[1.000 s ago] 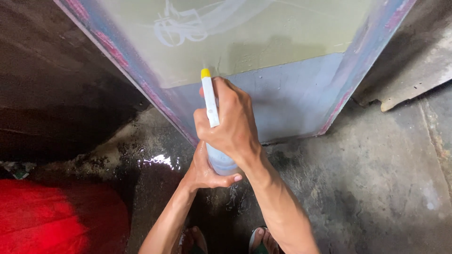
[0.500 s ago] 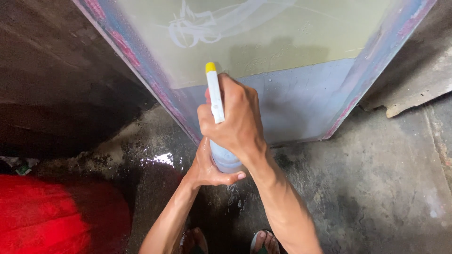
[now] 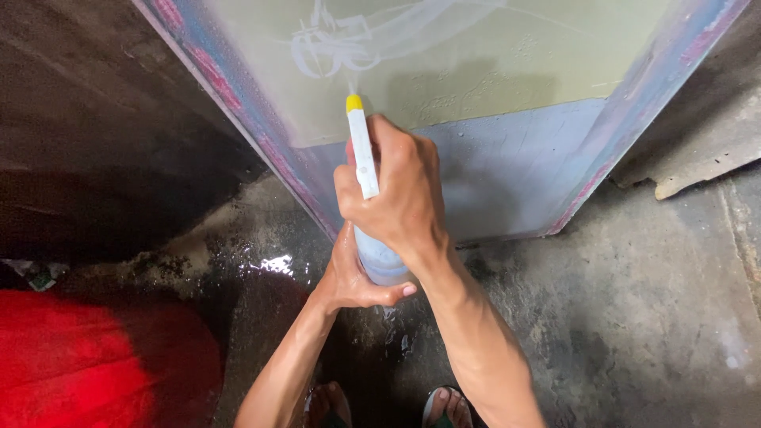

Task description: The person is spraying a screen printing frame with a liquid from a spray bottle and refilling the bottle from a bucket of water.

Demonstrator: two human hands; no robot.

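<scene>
bottle of pale plastic [image 3: 379, 257] with yellow nozzle sits in center frame: your right hand [image 3: 400, 198] is clamped on its top, your left hand [image 3: 353, 273] cups its base, before the smooth framed screen [image 3: 491, 87] on wet rough concrete floor [image 3: 634, 317].

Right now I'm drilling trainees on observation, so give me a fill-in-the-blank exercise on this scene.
1. The right hand grips a spray bottle whose nozzle tip is ____ in colour.
2. The left hand supports the bottle from ____.
3. The nozzle points at a framed screen that leans on the wet concrete ____.

Missing words: yellow; below; floor
</scene>
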